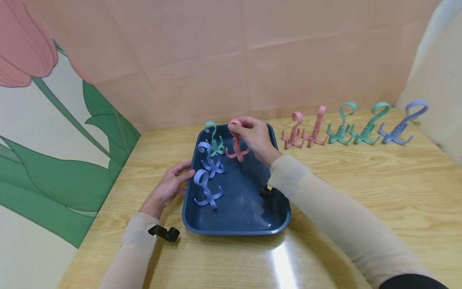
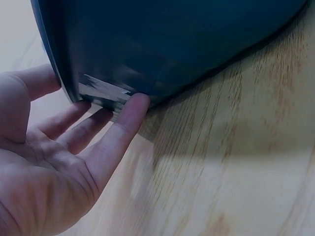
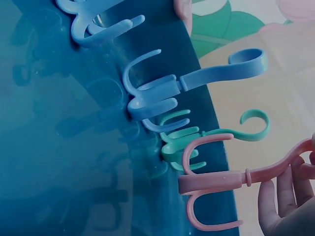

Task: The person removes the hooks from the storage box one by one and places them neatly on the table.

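Note:
My right hand (image 1: pixel 254 136) pinches a pink multi-prong hook (image 1: pixel 237 150) by its curved top, with its prongs over the far part of the blue tray (image 1: pixel 234 232). In the right wrist view the pink hook (image 3: pixel 211 182) hangs beside a green hook (image 3: pixel 179 147). Along the tray's left side stand a green hook (image 1: pixel 216 146) and two purple-blue hooks (image 1: pixel 213 165), (image 1: pixel 208 196). At the tray's left wall is my left hand (image 1: pixel 169 185), fingers fairly straight. Its fingertips (image 2: pixel 135 105) touch the outer wall in the left wrist view.
Right of the tray, a row on the wooden table (image 1: pixel 346 176) holds two pink hooks (image 1: pixel 293 132), two green hooks (image 1: pixel 339 130) and a purple-blue hook (image 1: pixel 397 130). A pink-beige cloth (image 1: pixel 216 60) hangs behind. A tulip-patterned panel (image 1: pixel 54 152) stands at the left.

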`<state>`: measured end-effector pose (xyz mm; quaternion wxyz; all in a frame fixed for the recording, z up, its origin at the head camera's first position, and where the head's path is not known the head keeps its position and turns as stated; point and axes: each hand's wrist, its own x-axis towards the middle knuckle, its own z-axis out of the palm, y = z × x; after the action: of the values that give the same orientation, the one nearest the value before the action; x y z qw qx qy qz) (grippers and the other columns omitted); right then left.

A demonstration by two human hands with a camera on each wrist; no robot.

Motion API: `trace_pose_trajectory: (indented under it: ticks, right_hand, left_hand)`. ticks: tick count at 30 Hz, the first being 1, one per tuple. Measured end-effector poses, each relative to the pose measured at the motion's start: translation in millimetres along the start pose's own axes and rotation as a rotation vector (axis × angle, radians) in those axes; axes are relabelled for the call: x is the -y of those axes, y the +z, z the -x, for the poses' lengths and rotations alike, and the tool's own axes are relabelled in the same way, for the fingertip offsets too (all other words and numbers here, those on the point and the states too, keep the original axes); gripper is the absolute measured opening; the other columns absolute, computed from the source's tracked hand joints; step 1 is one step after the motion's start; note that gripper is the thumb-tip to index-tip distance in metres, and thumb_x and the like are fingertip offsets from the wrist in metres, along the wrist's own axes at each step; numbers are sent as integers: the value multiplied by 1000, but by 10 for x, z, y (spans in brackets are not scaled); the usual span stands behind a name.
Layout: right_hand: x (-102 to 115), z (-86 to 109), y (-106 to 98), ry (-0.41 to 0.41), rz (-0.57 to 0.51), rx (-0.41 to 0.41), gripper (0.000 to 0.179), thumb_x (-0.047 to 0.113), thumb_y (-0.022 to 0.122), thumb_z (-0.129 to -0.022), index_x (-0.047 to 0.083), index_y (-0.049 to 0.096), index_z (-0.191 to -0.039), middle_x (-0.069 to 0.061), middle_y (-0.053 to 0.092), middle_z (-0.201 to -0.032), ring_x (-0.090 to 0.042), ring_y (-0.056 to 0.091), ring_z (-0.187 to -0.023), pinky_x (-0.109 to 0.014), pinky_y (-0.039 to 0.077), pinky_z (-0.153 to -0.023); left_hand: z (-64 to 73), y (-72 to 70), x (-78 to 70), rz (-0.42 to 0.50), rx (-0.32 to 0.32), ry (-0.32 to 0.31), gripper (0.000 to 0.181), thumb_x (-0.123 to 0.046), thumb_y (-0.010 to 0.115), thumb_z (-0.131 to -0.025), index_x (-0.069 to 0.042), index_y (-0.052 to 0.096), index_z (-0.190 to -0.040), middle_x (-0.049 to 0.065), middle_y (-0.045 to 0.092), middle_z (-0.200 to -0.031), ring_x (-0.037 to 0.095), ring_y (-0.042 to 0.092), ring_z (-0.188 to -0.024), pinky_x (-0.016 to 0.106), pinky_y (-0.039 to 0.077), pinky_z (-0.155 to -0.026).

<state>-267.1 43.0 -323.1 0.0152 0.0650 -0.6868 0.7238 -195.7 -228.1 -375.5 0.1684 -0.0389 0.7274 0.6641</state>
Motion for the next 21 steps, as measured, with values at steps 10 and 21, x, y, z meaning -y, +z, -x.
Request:
trace_pose_trajectory:
  ticks: [10,21]
  right_hand:
    - [203,115,-83,-68,14,8,29,29,75,-78,12,71,-101,-9,66,-90,-27,66,-83,-33,52,-78]
    - [387,245,-341,-102,44,17,36,28,74,-78,8,69,-108,-9,65,-95,-24,63,-86,-33,52,-79]
  left_hand:
    - [16,-32,9,12,2,11,45,-25,58,-92,-18,47,-135,6,50,-132,25,55,-111,45,52,-73]
    - [2,-30,23,16,20,19,46,-26,59,-92,-19,47,-135,6,51,-132,25,55,-112,46,52,-75]
